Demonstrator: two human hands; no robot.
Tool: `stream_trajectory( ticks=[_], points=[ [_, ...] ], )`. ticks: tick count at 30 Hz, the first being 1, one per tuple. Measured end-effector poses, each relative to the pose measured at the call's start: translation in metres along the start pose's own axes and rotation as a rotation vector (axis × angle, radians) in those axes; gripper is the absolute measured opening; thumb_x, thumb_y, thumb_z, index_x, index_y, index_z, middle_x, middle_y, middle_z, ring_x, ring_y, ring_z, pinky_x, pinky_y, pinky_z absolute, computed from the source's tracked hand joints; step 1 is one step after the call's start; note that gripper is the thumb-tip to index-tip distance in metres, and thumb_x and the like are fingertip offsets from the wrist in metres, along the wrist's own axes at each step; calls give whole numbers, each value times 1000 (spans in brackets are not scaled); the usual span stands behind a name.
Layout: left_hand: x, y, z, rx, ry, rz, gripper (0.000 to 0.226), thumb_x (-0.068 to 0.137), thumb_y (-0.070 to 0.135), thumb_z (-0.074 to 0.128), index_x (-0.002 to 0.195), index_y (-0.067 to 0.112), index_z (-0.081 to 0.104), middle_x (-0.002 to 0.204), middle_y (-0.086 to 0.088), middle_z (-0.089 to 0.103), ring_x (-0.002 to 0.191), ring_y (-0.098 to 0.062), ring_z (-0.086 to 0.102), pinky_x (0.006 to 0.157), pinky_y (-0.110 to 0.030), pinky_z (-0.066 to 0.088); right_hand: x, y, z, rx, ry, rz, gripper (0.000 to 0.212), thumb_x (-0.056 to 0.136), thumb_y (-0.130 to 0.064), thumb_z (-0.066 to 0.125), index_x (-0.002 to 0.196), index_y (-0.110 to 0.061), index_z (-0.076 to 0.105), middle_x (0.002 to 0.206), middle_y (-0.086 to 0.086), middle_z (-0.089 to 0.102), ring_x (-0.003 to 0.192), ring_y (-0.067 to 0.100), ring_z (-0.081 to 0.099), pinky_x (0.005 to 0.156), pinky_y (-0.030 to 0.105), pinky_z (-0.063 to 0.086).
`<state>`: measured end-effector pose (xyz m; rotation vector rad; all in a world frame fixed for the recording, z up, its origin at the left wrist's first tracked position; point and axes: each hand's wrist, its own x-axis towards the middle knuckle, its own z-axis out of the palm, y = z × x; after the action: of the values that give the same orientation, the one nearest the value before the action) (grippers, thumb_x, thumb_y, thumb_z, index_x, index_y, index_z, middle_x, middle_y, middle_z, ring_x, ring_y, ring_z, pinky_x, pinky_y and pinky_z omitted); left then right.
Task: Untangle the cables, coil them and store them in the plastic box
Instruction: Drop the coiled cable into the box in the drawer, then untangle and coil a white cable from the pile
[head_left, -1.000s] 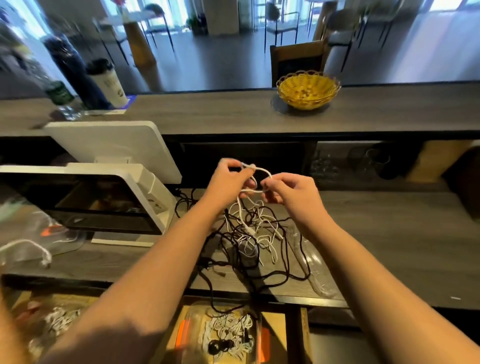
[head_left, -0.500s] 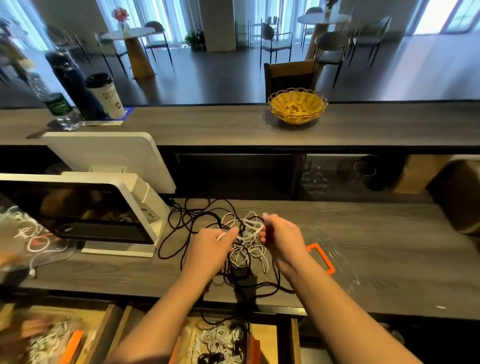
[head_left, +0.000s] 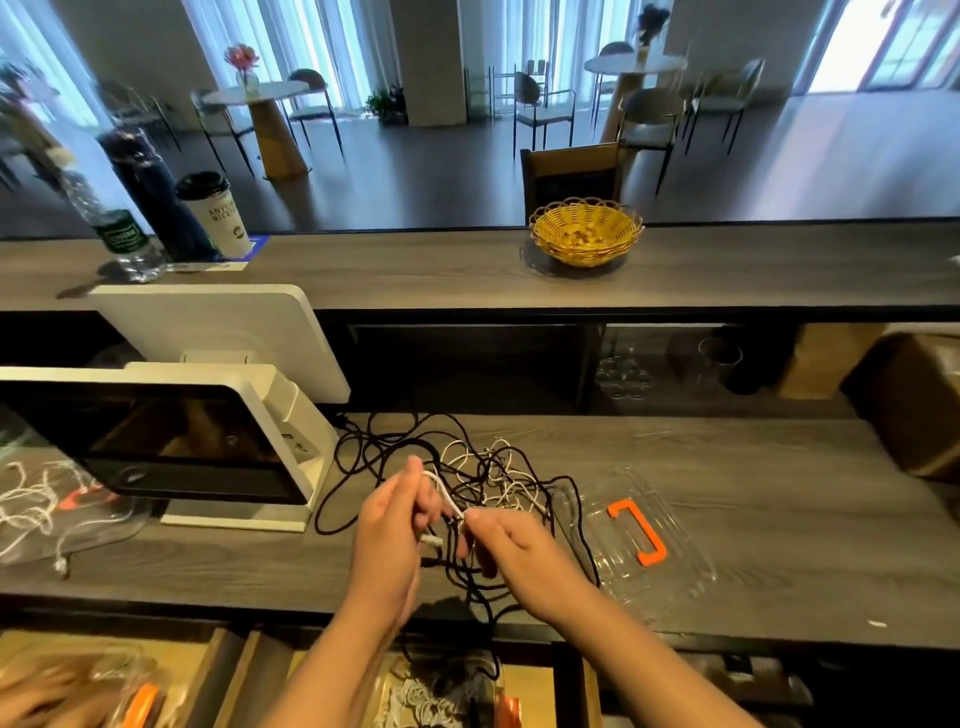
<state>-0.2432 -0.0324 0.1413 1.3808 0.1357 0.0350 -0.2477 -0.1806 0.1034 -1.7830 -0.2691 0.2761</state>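
Cables (head_left: 488, 478) lie tangled black and white on the near counter (head_left: 779, 519), and the left hand (head_left: 389, 535) and right hand (head_left: 514, 551) both pinch one white cable (head_left: 441, 491) just above the heap.

Yellow wicker basket (head_left: 586, 232), paper cup (head_left: 217, 214), water bottle (head_left: 117, 228) on upper counter (head_left: 415, 267).

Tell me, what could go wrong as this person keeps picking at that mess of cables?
Both the left hand and right hand pinch one white cable that is knotted into the black and white tangle; pulling hard might tighten the knots. Black loops reach the white screen stand and may be plugged in there, so a tug could pull on it. One black cable hangs over the counter edge and might drag more down.
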Motion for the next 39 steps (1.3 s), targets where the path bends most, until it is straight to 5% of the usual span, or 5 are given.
stream_trajectory(
  ticks=[8,18,27,36,39],
  points=[
    [10,8,8,-609,139,-169,54,105,44,40,62,18,58,81,-6,67,78,-18,69,79,-39,57,-4,14,10,-110,2,-10,30,101,-29,53,72,-30,57,65,-11,53,63,2,47,61,25,38],
    [17,-1,6,-267,100,-157,40,105,47,38,77,20,42,59,5,36,41,-6,23,38,-22,12,-6,15,22,-356,3,74,37,101,-44,50,69,-27,57,61,-4,55,56,8,49,58,32,40],
    [35,-38,-3,584,31,-49,49,106,52,29,89,29,69,79,14,54,89,-10,53,81,-35,43,-5,-2,25,-399,-160,-33,21,101,-28,47,92,-17,62,75,-1,61,67,12,54,64,33,42],
    [33,-37,-13,342,-359,-432,73,97,73,22,92,27,79,97,-1,77,109,-19,67,103,-43,46,17,-11,11,-544,-6,-139,21,101,-37,44,113,-28,58,105,-10,64,96,8,62,87,34,54],
    [31,-29,-14,288,-445,-562,82,86,84,25,82,13,65,68,2,66,65,-11,58,64,-21,48,28,-11,3,-659,127,-116,17,97,-42,56,100,-26,60,88,-10,64,83,9,62,80,33,53]
  ],
)
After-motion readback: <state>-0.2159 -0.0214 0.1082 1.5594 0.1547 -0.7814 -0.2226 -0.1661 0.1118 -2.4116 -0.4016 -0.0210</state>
